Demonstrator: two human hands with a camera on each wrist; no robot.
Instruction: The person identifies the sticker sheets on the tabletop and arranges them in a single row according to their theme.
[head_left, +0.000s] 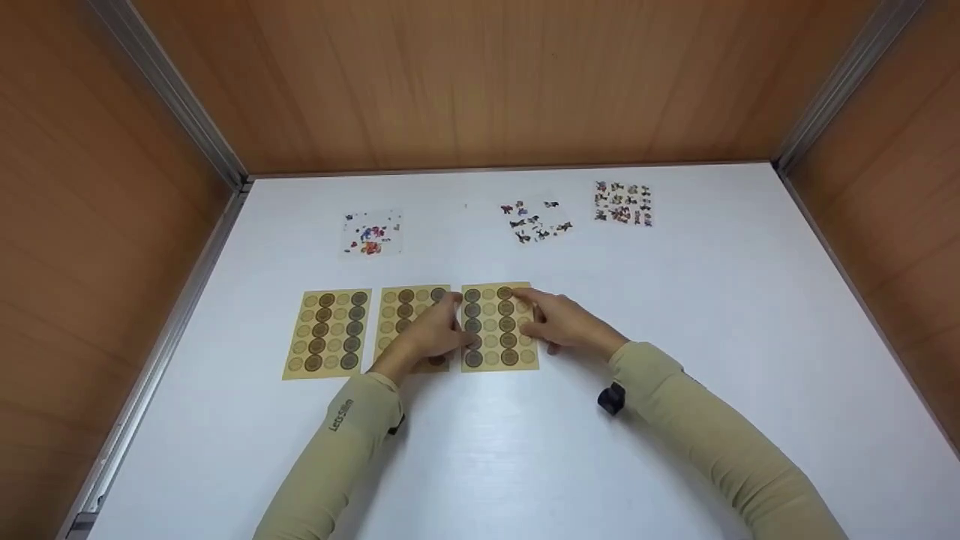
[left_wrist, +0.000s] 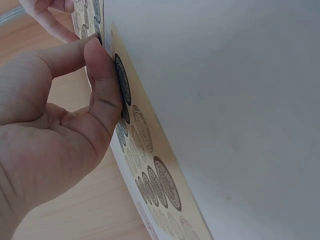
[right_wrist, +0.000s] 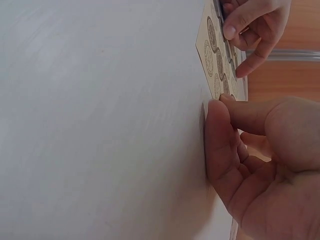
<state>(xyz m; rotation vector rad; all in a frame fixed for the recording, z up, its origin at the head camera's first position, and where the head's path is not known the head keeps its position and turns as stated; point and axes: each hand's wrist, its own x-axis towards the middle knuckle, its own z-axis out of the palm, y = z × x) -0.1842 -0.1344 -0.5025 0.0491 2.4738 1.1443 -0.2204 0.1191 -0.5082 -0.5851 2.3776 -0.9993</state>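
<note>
Three tan sheets of round seal stickers lie in a row: a left sheet (head_left: pixel 327 334), a middle sheet (head_left: pixel 388 337) and a right sheet (head_left: pixel 490 326). My left hand (head_left: pixel 431 330) reaches over the middle one, hiding part of it. Its thumb and forefinger hold the left edge of the right sheet; in the left wrist view the left hand's (left_wrist: pixel 65 110) other fingers are curled. On the opposite edge, my right hand (head_left: pixel 566 322) holds that sheet between thumb and forefinger. The right wrist view shows this hand (right_wrist: pixel 250 155) with its fingertips at the sheet's rim.
Farther back on the white table (head_left: pixel 720 322) lie three clear sheets with small colourful stickers: a left one (head_left: pixel 373 234), a middle one (head_left: pixel 534 221) and a right one (head_left: pixel 624 204). Wood-patterned panels (head_left: pixel 480 82) with metal edging enclose the back and both sides.
</note>
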